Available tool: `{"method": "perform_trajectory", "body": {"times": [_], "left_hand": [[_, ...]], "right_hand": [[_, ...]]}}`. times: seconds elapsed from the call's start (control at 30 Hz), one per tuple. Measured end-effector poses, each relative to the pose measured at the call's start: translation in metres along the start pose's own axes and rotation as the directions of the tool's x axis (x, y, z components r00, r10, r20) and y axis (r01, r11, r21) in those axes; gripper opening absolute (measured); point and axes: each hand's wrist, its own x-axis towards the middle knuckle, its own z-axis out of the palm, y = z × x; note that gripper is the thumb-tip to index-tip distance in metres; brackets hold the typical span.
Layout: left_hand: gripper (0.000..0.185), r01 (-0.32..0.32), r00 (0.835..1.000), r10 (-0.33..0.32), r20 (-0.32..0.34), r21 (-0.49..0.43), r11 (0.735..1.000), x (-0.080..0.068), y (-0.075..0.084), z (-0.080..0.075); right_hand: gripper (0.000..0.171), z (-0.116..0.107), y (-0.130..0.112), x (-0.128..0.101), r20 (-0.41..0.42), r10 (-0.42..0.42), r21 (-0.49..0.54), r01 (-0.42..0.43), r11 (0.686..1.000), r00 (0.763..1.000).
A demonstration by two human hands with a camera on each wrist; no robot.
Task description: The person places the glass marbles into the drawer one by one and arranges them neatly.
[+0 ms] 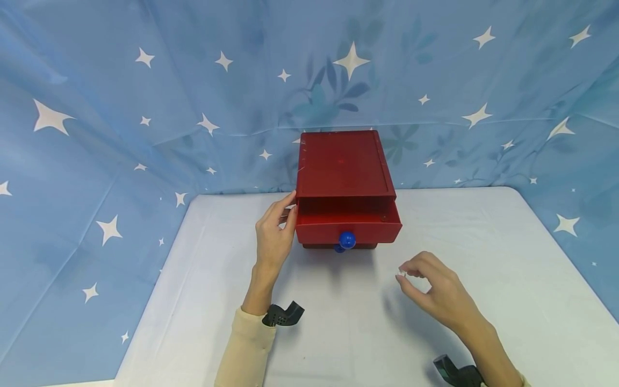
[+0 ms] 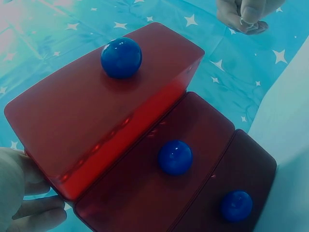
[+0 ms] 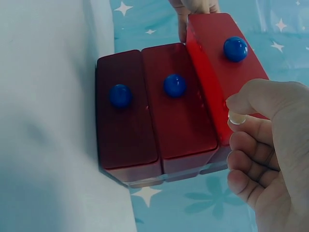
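A red chest of drawers [image 1: 340,166] stands at the back of the table. Its top drawer [image 1: 321,233], with a round blue knob [image 1: 347,240], is pulled partway out. My left hand [image 1: 275,236] rests its fingers against the chest's left side, the thumb by the drawer's left front edge. In front of the chest and to the right, my right hand [image 1: 437,287] pinches a small, rounded whitish piece [image 3: 236,117] between thumb and forefinger. Its exact kind is too small to make out. The other right fingers are curled in.
Below the pulled-out one, two more drawers are closed: the middle drawer [image 2: 145,179] and the bottom drawer [image 2: 212,193], each with a blue knob. A white cloth [image 1: 338,333] covers the table. Behind hangs a blue curtain [image 1: 271,107] with white stars.
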Motion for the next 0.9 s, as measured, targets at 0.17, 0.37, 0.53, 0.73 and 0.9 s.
{"method": "perform_trajectory", "body": {"times": [0.17, 0.37, 0.53, 0.73, 0.9], "left_hand": [[0.037, 0.006, 1.0, -0.006, 0.004, 0.003, 1.0, 0.0, 0.0, 0.0], [0.037, 0.014, 1.0, -0.014, 0.005, -0.001, 1.0, 0.0, 0.0, 0.0], [0.037, 0.015, 1.0, -0.015, 0.002, -0.006, 1.0, 0.001, -0.001, 0.001], [0.037, 0.009, 1.0, -0.009, 0.002, -0.01, 1.0, 0.0, -0.002, 0.001], [0.037, 0.0, 1.0, 0.0, 0.005, -0.003, 1.0, 0.001, -0.001, 0.0]], "right_hand": [[0.017, -0.002, -0.002, 0.003, -0.009, -0.012, 0.017, 0.012, 1.0, 1.0], [0.015, -0.003, -0.004, 0.005, -0.025, -0.025, 0.03, 0.025, 0.999, 0.999], [0.028, -0.005, -0.006, 0.008, -0.033, -0.02, 0.018, 0.021, 1.0, 0.999], [0.016, -0.008, -0.007, 0.01, -0.033, -0.005, 0.025, 0.006, 1.0, 0.999], [0.015, -0.01, -0.008, 0.013, -0.027, 0.0, 0.026, 0.001, 1.0, 1.0]]}}
